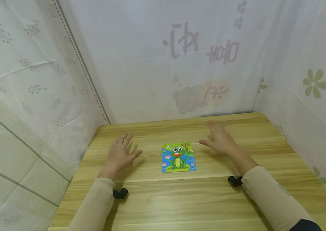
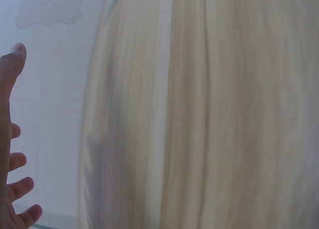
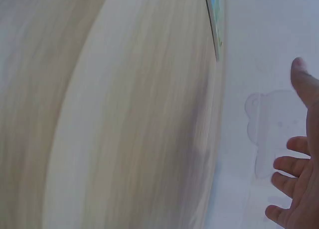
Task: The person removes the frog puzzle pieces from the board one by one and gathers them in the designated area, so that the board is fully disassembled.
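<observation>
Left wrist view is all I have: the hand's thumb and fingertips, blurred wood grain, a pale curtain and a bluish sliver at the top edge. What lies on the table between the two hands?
Observer: The head view shows a frog picture board lying flat on the table between them, picture side up.
Operator: Is the right hand touching it?
Observer: No, in the head view the right hand is apart from it, beyond its right edge.

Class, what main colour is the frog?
The frog is mainly green, clearest in the head view.
</observation>
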Tool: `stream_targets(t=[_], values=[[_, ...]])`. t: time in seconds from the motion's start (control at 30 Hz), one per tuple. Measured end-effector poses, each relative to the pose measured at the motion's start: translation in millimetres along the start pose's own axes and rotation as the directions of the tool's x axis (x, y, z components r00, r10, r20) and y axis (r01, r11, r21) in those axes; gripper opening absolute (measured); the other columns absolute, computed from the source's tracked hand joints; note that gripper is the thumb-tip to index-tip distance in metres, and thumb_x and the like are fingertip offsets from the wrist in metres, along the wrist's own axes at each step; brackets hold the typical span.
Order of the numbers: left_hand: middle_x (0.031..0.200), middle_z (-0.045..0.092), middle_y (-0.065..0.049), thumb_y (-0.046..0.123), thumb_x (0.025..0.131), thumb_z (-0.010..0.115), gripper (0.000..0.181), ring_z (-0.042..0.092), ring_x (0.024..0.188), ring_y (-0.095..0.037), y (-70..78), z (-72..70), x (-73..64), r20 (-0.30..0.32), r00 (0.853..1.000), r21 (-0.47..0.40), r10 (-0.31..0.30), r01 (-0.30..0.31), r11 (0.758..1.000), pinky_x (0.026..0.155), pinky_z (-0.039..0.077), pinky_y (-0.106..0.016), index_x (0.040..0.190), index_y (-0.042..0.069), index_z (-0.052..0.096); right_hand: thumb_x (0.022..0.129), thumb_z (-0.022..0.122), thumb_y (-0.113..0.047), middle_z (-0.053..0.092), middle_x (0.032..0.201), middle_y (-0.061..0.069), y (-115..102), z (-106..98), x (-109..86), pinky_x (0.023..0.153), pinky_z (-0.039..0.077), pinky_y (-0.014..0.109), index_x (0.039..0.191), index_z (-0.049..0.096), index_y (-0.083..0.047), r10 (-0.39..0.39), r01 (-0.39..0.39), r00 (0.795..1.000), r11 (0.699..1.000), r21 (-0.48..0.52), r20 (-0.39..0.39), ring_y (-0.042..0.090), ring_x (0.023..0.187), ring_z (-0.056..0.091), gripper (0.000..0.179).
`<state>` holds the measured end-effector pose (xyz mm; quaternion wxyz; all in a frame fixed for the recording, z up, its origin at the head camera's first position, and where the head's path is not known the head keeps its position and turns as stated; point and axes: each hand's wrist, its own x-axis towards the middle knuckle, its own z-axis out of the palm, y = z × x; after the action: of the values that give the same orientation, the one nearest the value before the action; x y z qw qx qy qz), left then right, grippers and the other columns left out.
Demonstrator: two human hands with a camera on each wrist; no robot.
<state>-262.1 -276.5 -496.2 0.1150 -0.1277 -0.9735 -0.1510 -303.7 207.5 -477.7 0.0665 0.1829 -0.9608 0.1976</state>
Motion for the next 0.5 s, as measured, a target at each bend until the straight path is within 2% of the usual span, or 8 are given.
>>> stream_targets(t=[0.1,0.2,0.37,0.5], values=[[0.168,0.033,-0.014,0.08,0.093,0.052,0.096,0.034,0.148,-0.048,6.1,3.1,-1.8,0.029,0.999,-0.04,-0.014,0.015,0.999,0.118,0.026,-0.074,0.164,0.016,0.036,0.094,0.071,-0.061,0.036,0.164,0.023,-6.9,4.8,2.5,0.123,0.016,0.07,0.161,0.035,-0.003,-0.002,0.002,1.0,1.0,0.024,0.01,0.045,0.152,0.028,0.096],[0.164,0.039,-0.013,0.074,0.096,0.056,0.09,0.037,0.147,-0.046,12.6,6.6,-2.9,0.05,0.999,-0.097,-0.017,0.022,0.995,0.119,0.028,-0.07,0.162,0.014,0.04,0.094,0.071,-0.061,0.04,0.163,0.021,-14.2,9.9,4.4,0.122,0.019,0.069,0.161,0.038,-0.006,0.006,-0.007,1.0,0.998,0.057,0.024,0.044,0.151,0.032,0.093],[0.157,0.049,-0.014,0.056,0.1,0.066,0.075,0.043,0.144,-0.043,24.3,15.8,-4.8,0.094,0.996,-0.198,0.002,0.017,0.98,0.118,0.035,-0.064,0.159,0.013,0.045,0.094,0.074,-0.056,0.042,0.162,0.018,-25.0,20.0,8.9,0.122,0.022,0.068,0.16,0.04,-0.008,0.008,-0.012,0.999,0.995,0.098,0.045,0.042,0.15,0.035,0.088],[0.156,0.051,-0.012,0.05,0.101,0.068,0.066,0.042,0.146,-0.041,34.3,23.8,-7.0,0.119,0.993,-0.246,-0.01,0.039,0.968,0.12,0.035,-0.062,0.154,0.014,0.052,0.094,0.076,-0.052,0.043,0.161,0.019,-32.6,27.0,11.0,0.122,0.024,0.068,0.159,0.041,-0.007,0.003,-0.009,0.998,0.994,0.106,0.063,0.043,0.149,0.036,0.086]])
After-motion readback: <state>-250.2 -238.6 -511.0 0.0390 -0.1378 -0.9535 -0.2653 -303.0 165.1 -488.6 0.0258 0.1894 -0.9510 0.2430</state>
